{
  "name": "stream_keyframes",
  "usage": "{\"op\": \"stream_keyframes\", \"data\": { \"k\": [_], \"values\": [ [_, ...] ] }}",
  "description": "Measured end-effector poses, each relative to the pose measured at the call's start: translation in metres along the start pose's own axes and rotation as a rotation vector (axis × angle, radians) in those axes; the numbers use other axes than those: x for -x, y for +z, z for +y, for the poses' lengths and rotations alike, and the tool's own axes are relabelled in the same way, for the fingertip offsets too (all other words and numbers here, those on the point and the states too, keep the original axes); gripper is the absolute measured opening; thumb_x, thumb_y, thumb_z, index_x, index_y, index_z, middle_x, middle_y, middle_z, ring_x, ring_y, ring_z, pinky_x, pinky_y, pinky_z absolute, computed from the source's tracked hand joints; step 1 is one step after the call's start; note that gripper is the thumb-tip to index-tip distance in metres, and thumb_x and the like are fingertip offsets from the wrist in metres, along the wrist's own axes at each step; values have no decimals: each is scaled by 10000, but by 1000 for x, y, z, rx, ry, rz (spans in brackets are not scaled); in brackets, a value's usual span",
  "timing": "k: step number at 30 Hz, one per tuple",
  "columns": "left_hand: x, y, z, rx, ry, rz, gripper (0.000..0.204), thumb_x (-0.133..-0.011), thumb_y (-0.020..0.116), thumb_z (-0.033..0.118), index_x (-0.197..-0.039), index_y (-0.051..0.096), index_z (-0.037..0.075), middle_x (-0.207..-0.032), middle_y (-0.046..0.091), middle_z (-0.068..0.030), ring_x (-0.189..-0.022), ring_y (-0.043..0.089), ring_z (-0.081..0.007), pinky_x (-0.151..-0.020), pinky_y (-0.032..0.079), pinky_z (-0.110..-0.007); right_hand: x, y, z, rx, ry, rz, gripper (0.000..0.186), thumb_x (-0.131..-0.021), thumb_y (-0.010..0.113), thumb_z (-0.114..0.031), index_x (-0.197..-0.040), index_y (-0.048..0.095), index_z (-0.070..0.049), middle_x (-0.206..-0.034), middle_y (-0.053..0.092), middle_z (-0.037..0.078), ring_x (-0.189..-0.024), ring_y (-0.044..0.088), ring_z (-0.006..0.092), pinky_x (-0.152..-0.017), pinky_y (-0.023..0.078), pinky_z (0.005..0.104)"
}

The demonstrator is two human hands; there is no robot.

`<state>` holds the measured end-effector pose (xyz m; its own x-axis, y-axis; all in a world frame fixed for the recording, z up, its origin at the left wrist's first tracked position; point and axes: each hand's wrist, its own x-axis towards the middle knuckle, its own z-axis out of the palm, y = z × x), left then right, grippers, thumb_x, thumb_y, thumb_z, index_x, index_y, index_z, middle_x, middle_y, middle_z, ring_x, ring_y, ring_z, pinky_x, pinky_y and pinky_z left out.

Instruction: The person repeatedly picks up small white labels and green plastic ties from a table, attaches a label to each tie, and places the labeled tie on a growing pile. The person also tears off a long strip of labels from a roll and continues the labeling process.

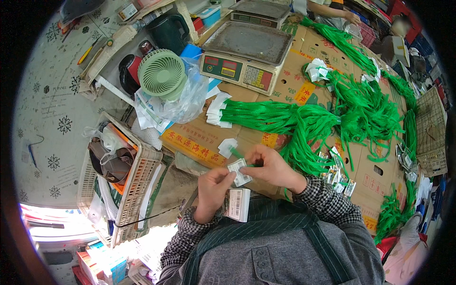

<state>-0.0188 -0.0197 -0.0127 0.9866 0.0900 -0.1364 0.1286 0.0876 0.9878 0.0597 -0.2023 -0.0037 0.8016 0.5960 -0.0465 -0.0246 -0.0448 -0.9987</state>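
My left hand [213, 189] pinches the left edge of a small white printed label [239, 173] in front of my chest. Fingers of my right hand [275, 170] are closed at the label's right edge, round a green mesh strip [235, 152]. From there the strip runs up to a white paper tag [227, 146] lying on the cardboard. A thick stack of printed labels [237, 205] sits against my apron, just below my left hand. Ahead lies a bundle of green mesh strips [261, 115] with white tags at its left end.
Flattened cardboard [204, 142] covers the table. Two weighing scales [247, 57] stand at the back, beside a pale green fan [162, 74]. A plastic crate [151, 166] with bags in it is at left. More green strips [365, 104] lie at right; another person's hand [350, 18] shows far back.
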Motion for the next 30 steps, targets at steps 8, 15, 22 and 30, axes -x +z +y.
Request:
{"op": "stream_keyframes", "data": {
  "k": [8, 15, 22, 30],
  "values": [
    [0, 10, 13, -224, -270, -329, 273, -920, 554, 229, -866, 629, -28, -713, 633, -6, -655, 548, -44, -578, 437, -214, -2, 12, 11, -224, 91, -24, 110, -845, 647, -102, -858, 642, 7, -740, 626, 1, -684, 537, 43, -565, 428, 202],
    [22, -18, 20, -179, -7, -526, 163, -842, 568, 78, -942, 625, -37, -781, 644, -32, -720, 569, -60, -580, 456, -222, 14, -85, -13, 364, 193, -363, 259, -862, 633, -232, -808, 676, 19, -664, 630, 44, -606, 559, 76, -526, 435, 257],
    [30, -42, 26, -142, -97, -533, 209, -763, 705, 2, -949, 610, 14, -913, 592, -42, -856, 561, -105, -744, 464, -253, -15, -49, 4, 476, -19, -176, 303, -798, 667, -308, -797, 613, -9, -652, 598, 116, -581, 564, 175, -555, 447, 324],
    [43, -41, 49, -313, 32, -381, 210, -808, 647, 53, -1017, 656, 39, -856, 608, -41, -789, 563, -108, -697, 445, -247, -81, 20, 87, 890, -21, 148, 221, -791, 585, -197, -919, 614, -18, -779, 643, 177, -723, 630, 343, -622, 487, 443]
  ]
}}
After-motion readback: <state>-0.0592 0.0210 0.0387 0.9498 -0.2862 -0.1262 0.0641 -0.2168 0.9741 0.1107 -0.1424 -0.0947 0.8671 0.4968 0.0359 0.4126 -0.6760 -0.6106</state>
